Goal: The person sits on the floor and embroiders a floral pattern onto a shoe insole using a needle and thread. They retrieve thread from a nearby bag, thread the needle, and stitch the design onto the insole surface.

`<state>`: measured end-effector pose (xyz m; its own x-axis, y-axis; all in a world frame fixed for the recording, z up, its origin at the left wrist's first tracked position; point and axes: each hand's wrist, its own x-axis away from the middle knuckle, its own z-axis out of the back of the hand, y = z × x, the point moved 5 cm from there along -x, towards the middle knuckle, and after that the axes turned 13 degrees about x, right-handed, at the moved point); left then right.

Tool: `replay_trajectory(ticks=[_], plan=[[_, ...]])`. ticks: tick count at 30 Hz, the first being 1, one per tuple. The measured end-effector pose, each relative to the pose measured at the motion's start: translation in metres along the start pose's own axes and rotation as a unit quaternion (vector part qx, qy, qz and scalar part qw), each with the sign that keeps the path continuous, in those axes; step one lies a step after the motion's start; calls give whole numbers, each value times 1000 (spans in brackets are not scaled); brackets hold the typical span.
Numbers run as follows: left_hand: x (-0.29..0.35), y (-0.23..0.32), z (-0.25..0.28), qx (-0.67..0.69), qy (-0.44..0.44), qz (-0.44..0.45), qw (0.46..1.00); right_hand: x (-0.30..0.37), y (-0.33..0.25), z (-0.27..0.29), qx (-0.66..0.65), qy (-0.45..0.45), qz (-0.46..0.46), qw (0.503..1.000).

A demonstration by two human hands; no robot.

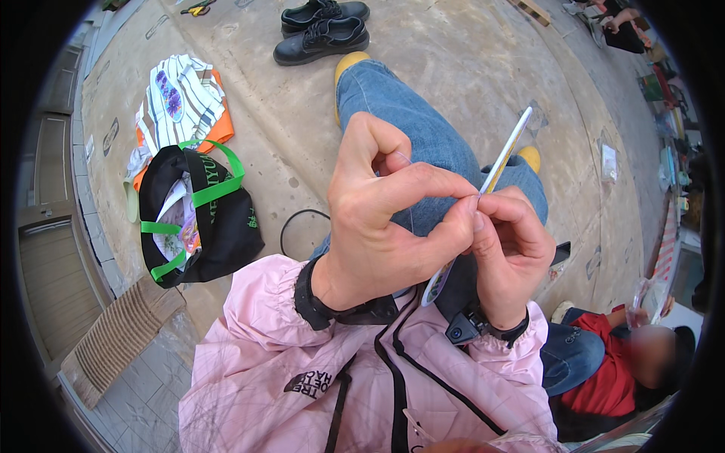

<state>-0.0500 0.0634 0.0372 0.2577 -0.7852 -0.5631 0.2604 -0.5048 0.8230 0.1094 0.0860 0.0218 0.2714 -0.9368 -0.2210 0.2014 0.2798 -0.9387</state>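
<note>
A thin, flat piece with a white edge and coloured pattern, which looks like an embroidered insole [504, 155], stands almost edge-on between my hands. Its lower end shows beneath my fingers, above my lap. My left hand [389, 215] is closed in a pinch, thumb and index fingertips meeting the right hand's fingertips. Whatever it pinches is too small to make out. A fine pale strand shows by its curled fingers. My right hand [513, 245] is closed too, thumb against index finger at the insole's edge; its other fingers are partly hidden.
A black bag [226, 226] with green handles stands at left, patterned items inside. Behind it lies striped cloth [198, 102] with a purple-flowered insole [169, 97] on top. Black shoes [325, 39] sit ahead. Corrugated cardboard [121, 340] lies lower left; a person in red [600, 377] is at lower right.
</note>
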Motion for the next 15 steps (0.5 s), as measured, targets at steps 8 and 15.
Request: replay_trajectory(ticks=[8, 15], plan=[[1, -2, 1, 8, 12, -5, 1000, 0, 1, -1, 6, 1, -4, 1000], [1, -3, 0, 8, 1, 2, 1000, 0, 1, -1, 2, -1, -7, 1000]])
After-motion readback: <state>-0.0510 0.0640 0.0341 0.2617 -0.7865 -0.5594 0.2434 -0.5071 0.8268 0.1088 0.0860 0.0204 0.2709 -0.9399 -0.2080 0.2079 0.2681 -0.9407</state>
